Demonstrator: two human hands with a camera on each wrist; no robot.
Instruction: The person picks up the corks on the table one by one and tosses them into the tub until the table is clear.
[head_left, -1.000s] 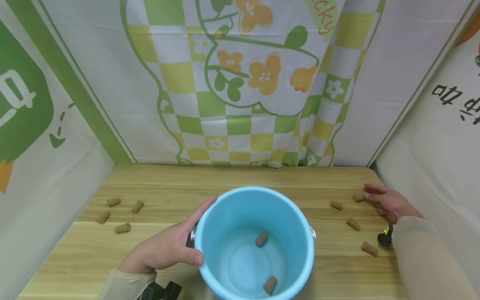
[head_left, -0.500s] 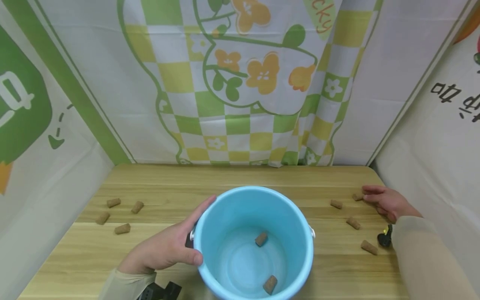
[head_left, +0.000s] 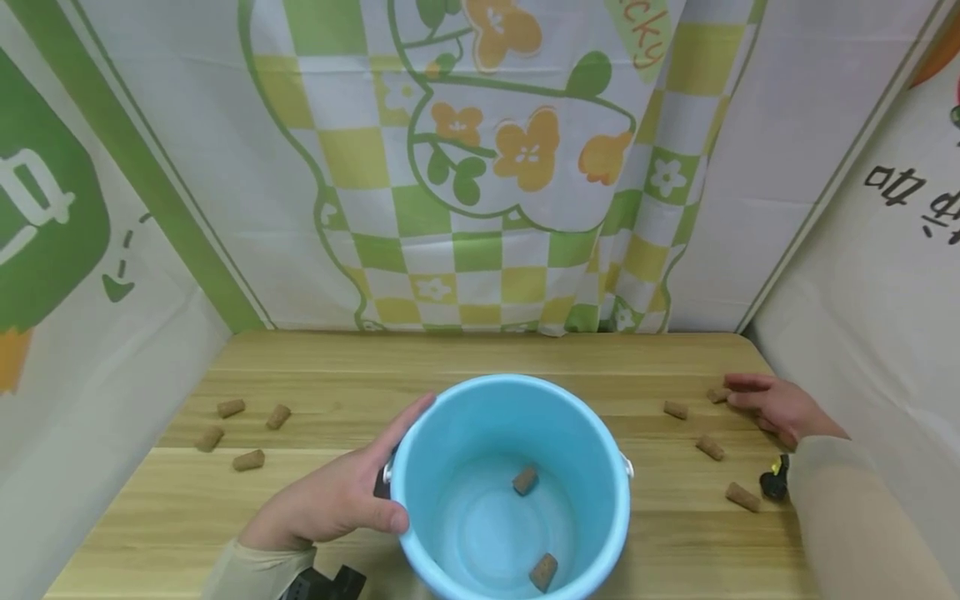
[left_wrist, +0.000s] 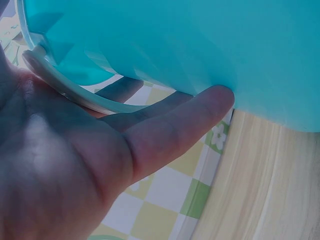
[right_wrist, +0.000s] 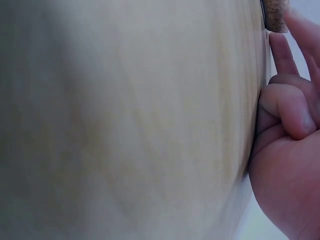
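Observation:
In the head view, a light-blue bucket [head_left: 510, 383] stands at the front middle of the table, with two corks inside, one farther back [head_left: 525, 480] and one nearer [head_left: 543, 572]. My left hand [head_left: 341, 496] rests against the bucket's left side, thumb and forefinger spread along the rim. The left wrist view shows straight fingers touching its outer wall, with the pale handle [left_wrist: 70, 90] across the hand. At the far right, my right hand [head_left: 780, 406] has thumb and forefinger at one end of a cork [head_left: 717, 394] on the table. Whether they pinch it is unclear.
More corks lie on the right, one left of the hand [head_left: 676, 410], one closer [head_left: 709, 448] and one nearest [head_left: 742, 497]. Several corks [head_left: 248, 460] sit on the left. Printed cloth [head_left: 480, 283] hangs behind the wooden table [head_left: 360, 358], and white walls flank it.
My right hand has shifted very slightly toward the cork, which stays in place on the table. The left hand and the bucket keep their positions; the head view sways a little.

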